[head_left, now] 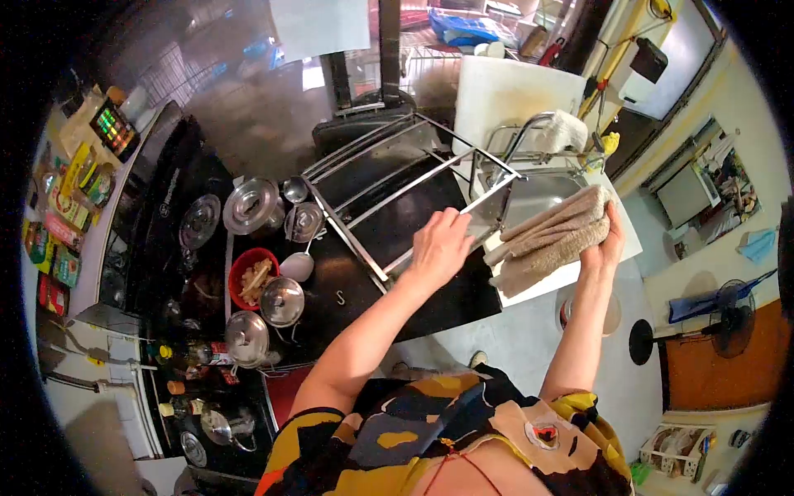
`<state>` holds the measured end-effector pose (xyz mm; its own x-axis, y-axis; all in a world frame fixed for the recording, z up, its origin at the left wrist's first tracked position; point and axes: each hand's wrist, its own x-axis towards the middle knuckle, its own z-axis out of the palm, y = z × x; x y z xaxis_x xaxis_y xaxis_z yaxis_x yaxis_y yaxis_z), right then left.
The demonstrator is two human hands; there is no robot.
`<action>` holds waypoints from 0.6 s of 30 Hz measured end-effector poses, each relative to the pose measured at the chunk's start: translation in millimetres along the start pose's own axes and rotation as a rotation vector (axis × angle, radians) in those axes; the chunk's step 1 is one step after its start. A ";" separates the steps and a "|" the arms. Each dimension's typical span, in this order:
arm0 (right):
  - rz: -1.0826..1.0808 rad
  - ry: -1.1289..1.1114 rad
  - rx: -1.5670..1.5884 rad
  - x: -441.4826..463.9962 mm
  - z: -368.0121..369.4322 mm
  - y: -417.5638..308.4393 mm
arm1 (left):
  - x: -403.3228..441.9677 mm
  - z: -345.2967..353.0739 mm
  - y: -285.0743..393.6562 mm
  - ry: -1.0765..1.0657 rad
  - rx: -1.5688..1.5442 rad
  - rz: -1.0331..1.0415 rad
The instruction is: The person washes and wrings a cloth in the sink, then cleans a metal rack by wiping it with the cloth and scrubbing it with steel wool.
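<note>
A metal frame rack (364, 217) lies tilted on the black countertop, its bars forming an open box shape. My left hand (442, 246) is closed around the rack's near bar, fingers curled over it. In my right hand (606, 241) is a folded greyish-brown cloth (556, 240), held up in front of the sink, its folds hanging to the left. The cloth is apart from the rack. Behind it the metal sink (542, 194) is partly hidden. A small S-shaped hook (340, 298) rests on the counter left of my left forearm.
On the left stand lidded pots (252, 207), a red bowl (240, 281) of pale food pieces and a white ladle (297, 266). A faucet (523, 136) curves over the sink, with a white board (517, 99) behind. Packets (70, 198) line a left shelf; a fan (732, 318) stands right.
</note>
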<state>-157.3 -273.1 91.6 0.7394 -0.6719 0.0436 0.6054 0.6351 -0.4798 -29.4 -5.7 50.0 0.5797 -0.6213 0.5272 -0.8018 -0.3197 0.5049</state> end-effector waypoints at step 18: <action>0.172 0.092 -0.023 84.2 -120.6 -139.2 | 71.2 266.8 97.5 -0.097 -0.948 -0.583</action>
<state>-214.9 -464.0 56.4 0.8006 -0.5869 -0.1204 0.4648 0.7352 -0.4934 -105.0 -272.0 -45.7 0.7842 -0.6205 0.0048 0.0482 0.0686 0.9965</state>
